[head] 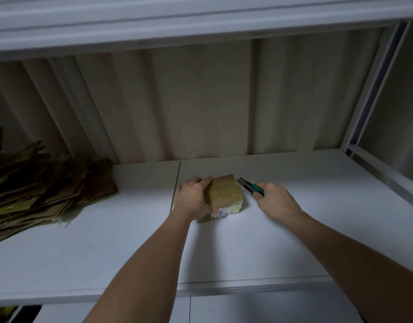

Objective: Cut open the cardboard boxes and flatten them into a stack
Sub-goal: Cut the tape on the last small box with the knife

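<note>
A small cardboard box (226, 194), sealed with shiny yellowish tape and bearing a white label on its near side, sits on the white shelf (131, 252). My left hand (195, 198) grips the box's left side, fingers curled over its top edge. My right hand (274, 199) holds a green-and-black utility knife (249, 186) just right of the box, its tip pointing at the box's far right corner. I cannot tell whether the blade touches the box.
A tall, messy stack of flattened cardboard (37, 190) lies at the shelf's left end. A corrugated wall (201, 101) closes the back, an upper shelf (177, 19) hangs overhead, and a metal upright (373, 101) stands at the right.
</note>
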